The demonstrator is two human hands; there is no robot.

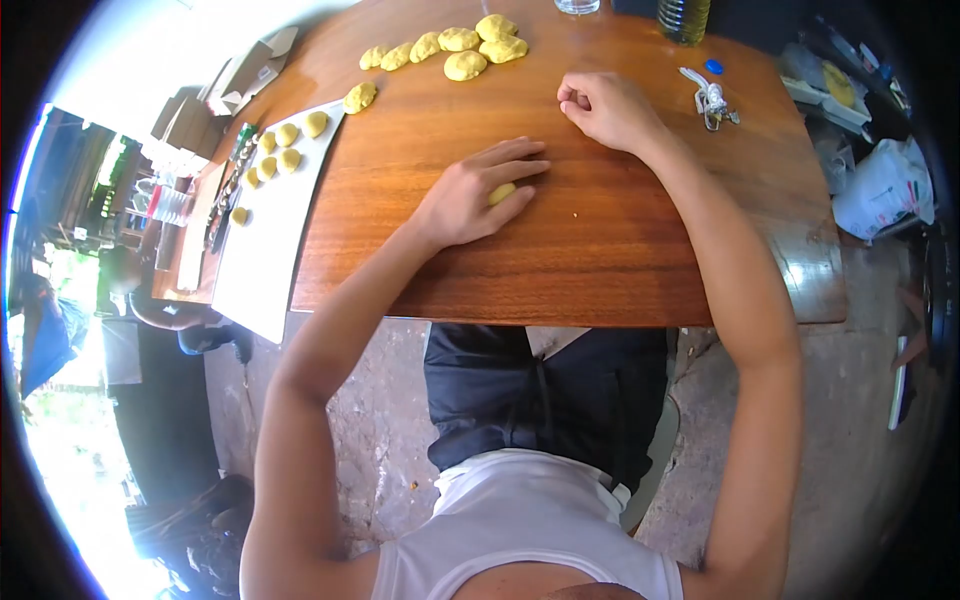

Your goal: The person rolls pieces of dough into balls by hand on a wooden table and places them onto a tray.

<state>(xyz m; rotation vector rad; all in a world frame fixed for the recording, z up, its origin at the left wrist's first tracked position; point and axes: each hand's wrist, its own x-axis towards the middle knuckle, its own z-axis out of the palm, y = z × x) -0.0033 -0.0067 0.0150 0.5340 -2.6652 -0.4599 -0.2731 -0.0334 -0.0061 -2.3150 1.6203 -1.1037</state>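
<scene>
My left hand [480, 192] cups a small yellow dough ball [501, 194] on the wooden table [430, 275]. The ball shows between the thumb and the stretched fingers; the palm hides the rest. To the right, my right hand [603, 108] is curled into a loose fist at the table, and nothing shows in it. Beyond both hands lie several larger yellow dough lumps [465, 66]. One more lump [359, 97] sits by the corner of a white board [262, 255], which carries several small round dough balls [290, 160].
A white cable [709, 98] and a blue cap [713, 66] lie at the right. A bottle of yellow liquid [684, 20] and a clear glass [577, 5] stand at the far edge. Cardboard boxes [250, 75] are at the left. A white bag [882, 190] hangs beyond the right edge.
</scene>
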